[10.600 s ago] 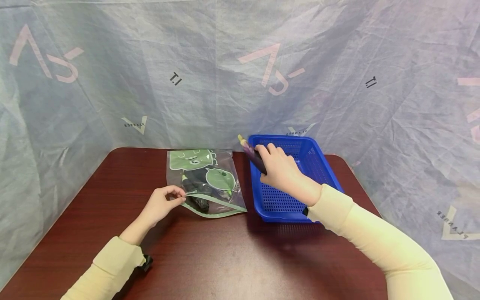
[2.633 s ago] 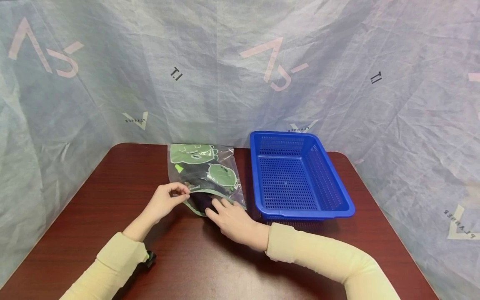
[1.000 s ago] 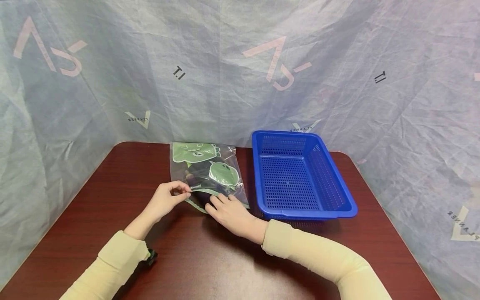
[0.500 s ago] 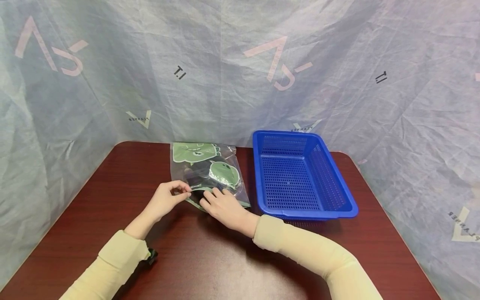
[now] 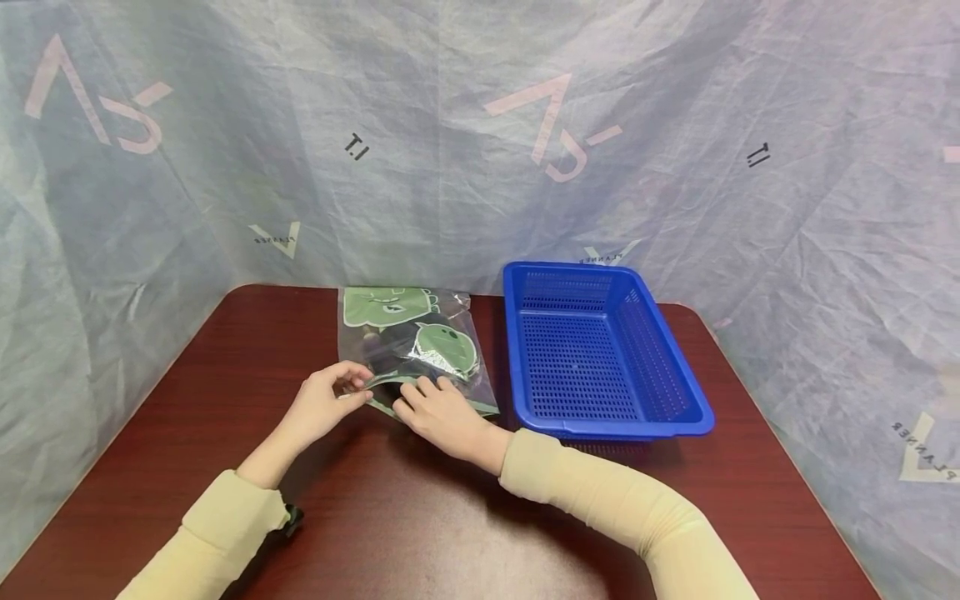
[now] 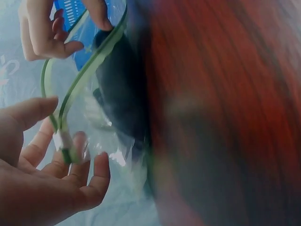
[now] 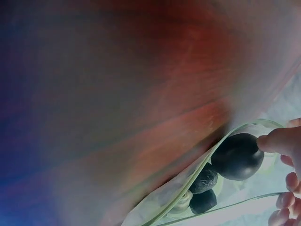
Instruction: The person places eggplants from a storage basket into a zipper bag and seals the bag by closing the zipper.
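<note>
A clear zip bag [image 5: 356, 350] with green cartoon prints lies on the table, its green-edged mouth facing me and spread apart. Inside are several dark vegetables; the right wrist view shows the rounded end of an eggplant [image 7: 237, 157] beside a dark wrinkled end [image 7: 204, 179]. My left hand [image 5: 322, 402] is at the mouth's left corner; in the left wrist view its thumb stands away from the fingers, which touch the corner's zip slider [image 6: 65, 141]. My right hand [image 5: 446, 419] is at the mouth, thumb against the eggplant's end, other fingers apart from it.
A blue perforated basket [image 5: 615, 427] stands right of the bag, with nothing in it. Both are on a dark red wooden table [image 5: 450, 533], backed and flanked by a grey fabric sheet [image 5: 420, 192].
Ten seconds ago my right hand held an eggplant over the basket; it is now at the bag's mouth. In the last half second the left hand shifted slightly left and loosened its pinch.
</note>
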